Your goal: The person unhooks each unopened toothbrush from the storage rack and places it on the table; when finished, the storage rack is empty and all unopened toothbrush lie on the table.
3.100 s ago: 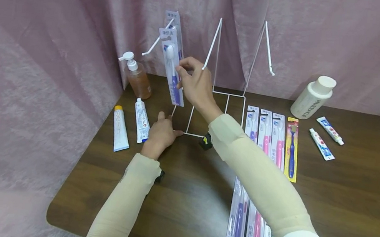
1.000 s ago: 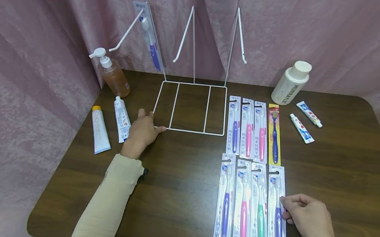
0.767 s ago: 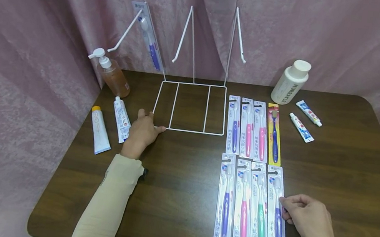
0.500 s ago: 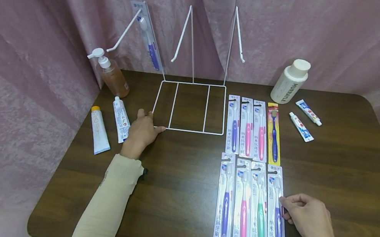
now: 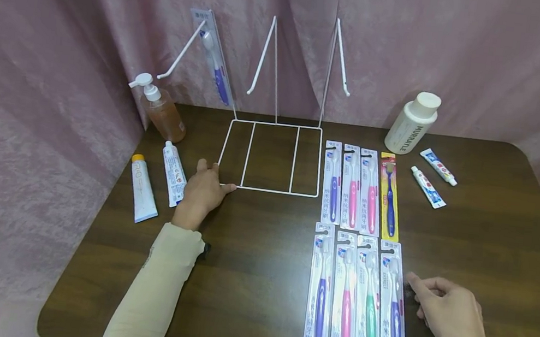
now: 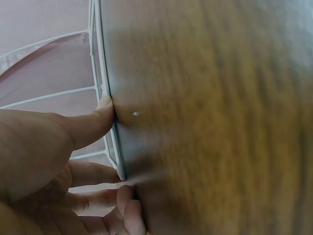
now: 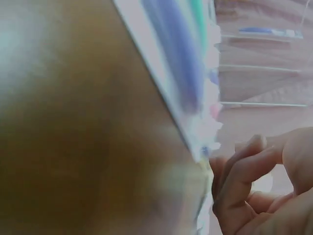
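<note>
My left hand (image 5: 202, 189) rests on the front left corner of a white wire rack (image 5: 277, 192); in the left wrist view the thumb (image 6: 93, 125) presses its front bar. One packaged purple toothbrush (image 5: 218, 70) hangs on the rack's left hook. My right hand (image 5: 450, 308) is just beside the rightmost packaged purple toothbrush (image 5: 395, 330) of the near row. Its fingers are loosely bent, with nothing held and a small gap to the package edge. Left of that package lie a green toothbrush (image 5: 371, 324), a pink toothbrush (image 5: 346, 319) and a purple toothbrush (image 5: 320, 305), all packaged.
A far row of packaged toothbrushes (image 5: 354, 196) ends in a yellow-backed pack (image 5: 396, 212). Two small toothpaste tubes (image 5: 428, 188) and a white bottle (image 5: 411, 126) stand or lie right. A pump bottle (image 5: 164, 116), a blue-white tube (image 5: 173, 172) and an orange-capped tube (image 5: 143, 191) are left.
The toothbrush my right hand held at the left hook now hangs there. That hand went to the near row's right package, touched its edge, then shifted slightly right, off it. My left hand stayed.
</note>
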`<state>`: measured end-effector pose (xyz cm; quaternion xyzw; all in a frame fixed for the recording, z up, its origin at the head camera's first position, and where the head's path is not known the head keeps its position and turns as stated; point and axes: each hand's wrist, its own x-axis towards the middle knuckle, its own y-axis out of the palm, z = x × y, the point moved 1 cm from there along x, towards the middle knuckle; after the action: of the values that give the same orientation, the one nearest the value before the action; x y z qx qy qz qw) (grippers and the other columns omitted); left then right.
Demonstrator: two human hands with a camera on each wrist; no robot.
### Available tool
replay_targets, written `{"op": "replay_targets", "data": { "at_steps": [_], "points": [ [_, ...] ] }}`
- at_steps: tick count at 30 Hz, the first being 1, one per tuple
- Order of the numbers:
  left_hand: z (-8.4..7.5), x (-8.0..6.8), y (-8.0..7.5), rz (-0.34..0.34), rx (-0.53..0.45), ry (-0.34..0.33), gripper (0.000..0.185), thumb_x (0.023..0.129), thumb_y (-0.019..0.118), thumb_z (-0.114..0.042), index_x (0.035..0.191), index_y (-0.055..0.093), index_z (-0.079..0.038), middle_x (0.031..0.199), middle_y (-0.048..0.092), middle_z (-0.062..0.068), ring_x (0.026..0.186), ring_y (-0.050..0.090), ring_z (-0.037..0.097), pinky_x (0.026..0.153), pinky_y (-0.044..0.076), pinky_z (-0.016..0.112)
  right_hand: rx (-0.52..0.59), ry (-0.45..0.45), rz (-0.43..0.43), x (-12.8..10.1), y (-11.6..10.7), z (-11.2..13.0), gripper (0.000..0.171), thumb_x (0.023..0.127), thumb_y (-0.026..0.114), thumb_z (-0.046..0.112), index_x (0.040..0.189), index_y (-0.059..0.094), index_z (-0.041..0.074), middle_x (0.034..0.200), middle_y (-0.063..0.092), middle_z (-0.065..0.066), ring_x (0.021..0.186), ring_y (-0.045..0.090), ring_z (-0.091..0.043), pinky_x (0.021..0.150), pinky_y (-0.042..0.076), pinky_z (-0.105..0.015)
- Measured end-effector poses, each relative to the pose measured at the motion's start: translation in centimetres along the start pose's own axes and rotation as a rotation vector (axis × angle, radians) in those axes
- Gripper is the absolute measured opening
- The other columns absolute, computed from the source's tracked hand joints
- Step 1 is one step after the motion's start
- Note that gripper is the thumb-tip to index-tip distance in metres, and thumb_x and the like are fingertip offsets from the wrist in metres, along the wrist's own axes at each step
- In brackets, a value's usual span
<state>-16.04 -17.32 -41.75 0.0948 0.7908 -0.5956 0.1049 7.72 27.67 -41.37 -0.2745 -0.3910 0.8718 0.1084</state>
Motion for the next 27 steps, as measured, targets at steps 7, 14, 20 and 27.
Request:
{"op": "replay_targets", "data": {
  "at_steps": [7, 14, 20, 27],
  "points": [
    [1.7, 1.9, 0.9, -0.028, -0.005, 0.018, 0.094, 0.110, 0.075, -0.051, 0.173, 0.039, 0.008, 0.158, 0.041, 0.031, 0.116, 0.074, 0.052, 0.102, 0.063, 0.062, 0.101, -0.297, -0.170, 1.5, 0.8, 6.6, 0.038, 0.111, 0.078, 0.032, 0.128, 0.084, -0.001, 0.093, 0.085, -0.016, 0.067, 0.065, -0.009, 0.056, 0.047, -0.026],
    [1.2, 0.2, -0.2, -0.013, 0.001, -0.002, 0.092, 0.111, 0.074, -0.048, 0.173, 0.038, 0.009, 0.163, 0.040, 0.032, 0.118, 0.075, 0.052, 0.105, 0.064, 0.061, 0.224, -0.631, -0.180, 4.3, 3.6, 18.0, 0.019, 0.105, 0.084, 0.016, 0.117, 0.089, 0.004, 0.096, 0.085, -0.016, 0.066, 0.059, -0.013, 0.056, 0.042, -0.024],
    [0.3, -0.5, -0.7, -0.048, 0.020, 0.018, 0.090, 0.111, 0.075, -0.047, 0.171, 0.041, 0.011, 0.161, 0.044, 0.031, 0.114, 0.078, 0.051, 0.099, 0.066, 0.059, 0.348, -0.774, -0.209, 6.4, 6.4, 27.2, 0.019, 0.102, 0.085, 0.016, 0.116, 0.091, 0.006, 0.103, 0.087, -0.016, 0.079, 0.071, -0.025, 0.072, 0.050, -0.028],
    [0.9, 0.4, 1.0, -0.074, -0.003, 0.030, 0.092, 0.108, 0.080, -0.048, 0.168, 0.046, 0.011, 0.152, 0.048, 0.029, 0.102, 0.079, 0.048, 0.094, 0.067, 0.058, 0.410, -0.837, -0.249, 8.6, 8.8, 35.2, 0.021, 0.103, 0.085, 0.015, 0.120, 0.090, 0.005, 0.113, 0.088, -0.016, 0.096, 0.083, -0.032, 0.086, 0.063, -0.044]
  ]
}}
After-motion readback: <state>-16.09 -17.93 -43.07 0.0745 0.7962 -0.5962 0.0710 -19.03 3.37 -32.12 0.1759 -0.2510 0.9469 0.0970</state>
